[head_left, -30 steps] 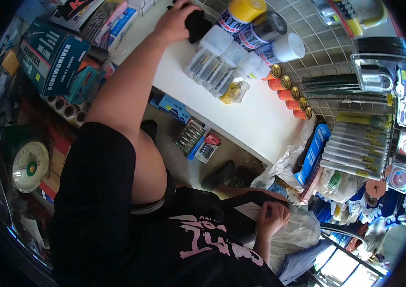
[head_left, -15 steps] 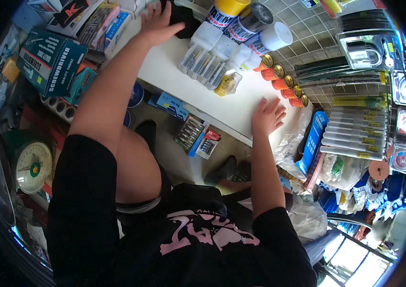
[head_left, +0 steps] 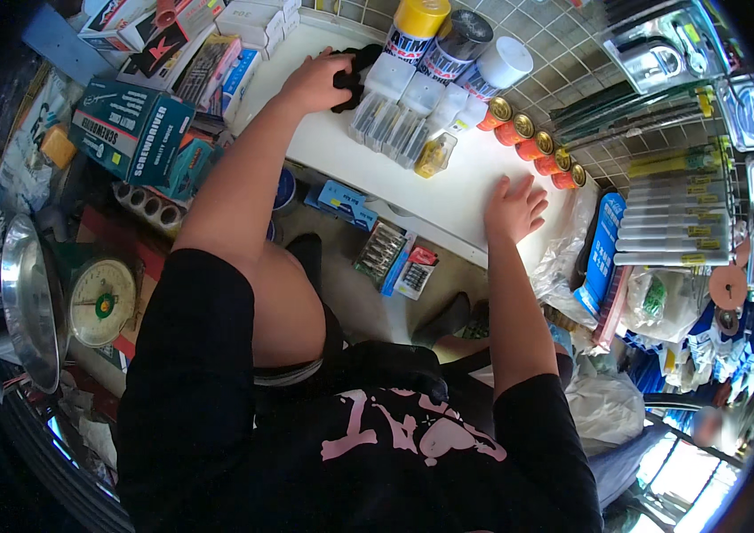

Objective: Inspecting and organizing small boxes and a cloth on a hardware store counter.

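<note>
In the head view, the left hand (head_left: pixel 310 84) is touching a black cloth (head_left: pixel 361 76), which is lying on the white surface (head_left: pixel 448 206) beside spray cans (head_left: pixel 409 43) bearing bold lettering; whether its grip is pinching, I cannot tell. The right hand (head_left: pixel 512 213) is spreading its grip over the surface. A teal box (head_left: pixel 119 133) is showing white print.

The crumpled black cloth (head_left: pixel 355 80) looked matt, the white tabletop (head_left: pixel 323 147) smooth with a faint sheen. The weighing-scale pan (head_left: pixel 32 302) was shiny metal, the small cases (head_left: pixel 386 129) clear plastic, the teal carton (head_left: pixel 128 129) smooth, printed cardboard.
</note>
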{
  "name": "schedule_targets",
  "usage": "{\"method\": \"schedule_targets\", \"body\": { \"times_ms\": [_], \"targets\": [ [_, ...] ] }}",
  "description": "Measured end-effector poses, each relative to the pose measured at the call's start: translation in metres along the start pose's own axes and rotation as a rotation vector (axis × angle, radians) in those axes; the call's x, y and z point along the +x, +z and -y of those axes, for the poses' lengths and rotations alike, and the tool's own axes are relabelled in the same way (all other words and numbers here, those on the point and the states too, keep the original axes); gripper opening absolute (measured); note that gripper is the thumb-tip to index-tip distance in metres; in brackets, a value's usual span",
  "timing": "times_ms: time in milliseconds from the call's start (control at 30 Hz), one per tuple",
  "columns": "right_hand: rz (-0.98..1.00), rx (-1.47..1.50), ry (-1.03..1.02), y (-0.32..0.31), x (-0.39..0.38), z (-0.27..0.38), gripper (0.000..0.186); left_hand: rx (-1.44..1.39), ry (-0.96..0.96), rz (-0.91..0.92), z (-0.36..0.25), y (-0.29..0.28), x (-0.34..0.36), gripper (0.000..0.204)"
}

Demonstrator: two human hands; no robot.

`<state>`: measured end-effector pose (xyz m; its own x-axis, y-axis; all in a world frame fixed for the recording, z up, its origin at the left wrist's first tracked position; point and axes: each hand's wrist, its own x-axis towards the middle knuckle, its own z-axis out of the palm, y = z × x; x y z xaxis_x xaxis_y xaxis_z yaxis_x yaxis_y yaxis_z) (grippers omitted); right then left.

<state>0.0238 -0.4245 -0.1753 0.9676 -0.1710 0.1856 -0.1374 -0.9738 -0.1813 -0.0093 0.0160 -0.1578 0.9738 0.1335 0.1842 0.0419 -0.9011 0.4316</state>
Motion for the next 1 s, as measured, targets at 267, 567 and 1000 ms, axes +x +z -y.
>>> {"method": "schedule_targets", "body": {
  "times_ms": [267,567,1000],
  "targets": [
    [-0.043,0.013,-0.001,0.009,0.007,-0.009,0.077,0.047,-0.121,-0.266,0.022,-0.016,-0.038,0.046],
    [-0.017,-0.015,0.008,0.0,0.0,-0.004,0.084,0.167,-0.169,-0.368,0.02,0.015,0.004,0.071],
    [-0.023,-0.021,0.014,0.005,0.005,0.0,0.083,-0.208,0.129,-0.248,0.001,0.011,0.026,0.047]
  ]
}}
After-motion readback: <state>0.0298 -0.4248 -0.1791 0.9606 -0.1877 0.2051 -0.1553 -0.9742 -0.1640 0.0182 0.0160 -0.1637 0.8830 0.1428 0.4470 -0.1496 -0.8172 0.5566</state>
